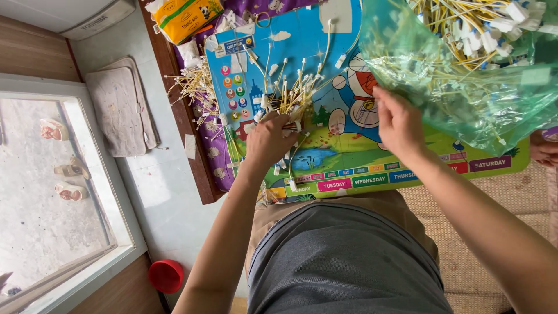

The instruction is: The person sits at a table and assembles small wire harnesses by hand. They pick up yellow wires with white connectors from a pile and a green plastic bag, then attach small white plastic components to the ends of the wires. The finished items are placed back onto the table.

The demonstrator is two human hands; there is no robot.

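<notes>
My left hand (268,139) is closed around a bunch of thin yellow wires with white plastic connectors (293,96), held over a colourful cartoon board (349,160). My right hand (398,122) reaches to the lower edge of a green see-through plastic bag (465,99), fingers touching it. The bag is full of several more yellow wires with white connectors (482,29). A second loose pile of the same wires (197,87) lies at the board's left edge on a purple patterned cloth (216,166).
A yellow-green tissue packet (183,14) lies at the top. A wooden ledge (183,116) borders the cloth; beyond it are pale floor tiles, a grey mat (122,104), a red bowl (165,274) and a glass door (46,192). Another person's hand (543,148) shows at the right.
</notes>
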